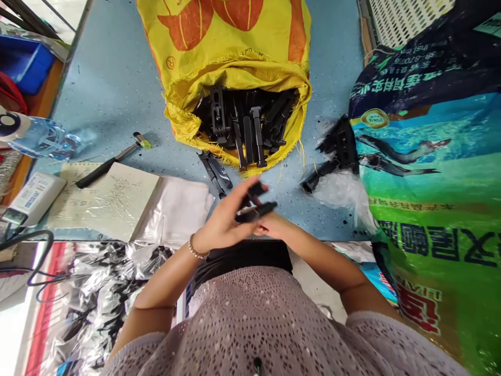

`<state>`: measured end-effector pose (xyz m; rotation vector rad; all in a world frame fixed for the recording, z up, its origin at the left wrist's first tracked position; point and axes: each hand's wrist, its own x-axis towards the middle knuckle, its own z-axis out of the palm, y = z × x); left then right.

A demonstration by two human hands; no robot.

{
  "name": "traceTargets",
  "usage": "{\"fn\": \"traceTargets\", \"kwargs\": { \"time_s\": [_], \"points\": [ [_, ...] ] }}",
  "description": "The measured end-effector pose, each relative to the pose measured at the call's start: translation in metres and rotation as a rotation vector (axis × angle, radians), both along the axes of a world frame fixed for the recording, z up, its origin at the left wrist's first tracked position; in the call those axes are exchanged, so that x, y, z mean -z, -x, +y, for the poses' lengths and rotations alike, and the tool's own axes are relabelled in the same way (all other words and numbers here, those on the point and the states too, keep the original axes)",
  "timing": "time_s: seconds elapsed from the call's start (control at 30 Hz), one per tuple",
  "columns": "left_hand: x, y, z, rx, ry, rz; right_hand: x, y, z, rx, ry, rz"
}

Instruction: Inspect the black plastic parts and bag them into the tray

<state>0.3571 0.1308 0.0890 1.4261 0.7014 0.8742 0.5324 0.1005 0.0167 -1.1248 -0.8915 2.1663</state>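
Near the table's front edge, my left hand (pixel 225 219) has its fingers wrapped round black parts (pixel 256 209), which are blurred. My right hand (pixel 270 224) lies against them from the right, partly behind the parts and my left hand; its fingers are mostly hidden. Just beyond, a yellow sack (pixel 235 68) lies open toward me, filled with several black parts (pixel 247 133). Two loose black pieces (pixel 214 172) rest on the table between the sack and my left hand. More black parts (pixel 340 146) lie at the right beside clear plastic.
A hammer (pixel 111 162) lies on a paper pad (pixel 117 198), with white plastic bags (pixel 176 209) beside it. A water bottle (pixel 43 137) and a white box (pixel 35 198) are at the left. A large green-blue sack (pixel 434 183) stands at the right of the blue table (pixel 113 78).
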Motion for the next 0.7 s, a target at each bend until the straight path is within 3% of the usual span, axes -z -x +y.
{"fn": "traceTargets", "kwargs": {
  "time_s": [0.1,0.2,0.27,0.37,0.47,0.53,0.63,0.7],
  "points": [
    [0.017,0.003,-0.002,-0.197,0.180,-0.100,-0.022,-0.024,0.008,0.042,-0.323,-0.235],
    [0.029,0.001,-0.004,-0.181,0.354,-0.145,-0.045,-0.033,0.015,0.136,-0.717,-0.481],
    [0.036,-0.006,-0.008,-0.151,0.428,-0.152,-0.053,-0.030,0.016,0.140,-0.824,-0.529],
    [0.051,-0.024,-0.016,-0.156,0.452,-0.140,-0.052,-0.025,0.018,0.171,-0.756,-0.499],
    [0.070,-0.043,-0.020,-0.222,0.340,-0.056,-0.040,-0.033,0.027,0.171,-0.670,-0.555],
    [0.079,-0.048,-0.018,-0.224,0.238,0.111,-0.030,-0.048,0.037,0.101,-0.696,-0.700],
    [0.081,-0.034,-0.001,-0.285,0.022,0.419,-0.016,-0.071,0.051,-0.076,-0.696,-0.894],
    [0.078,-0.017,0.020,-0.490,-0.122,0.554,-0.012,-0.079,0.055,-0.176,-0.651,-0.964]
  ]
}}
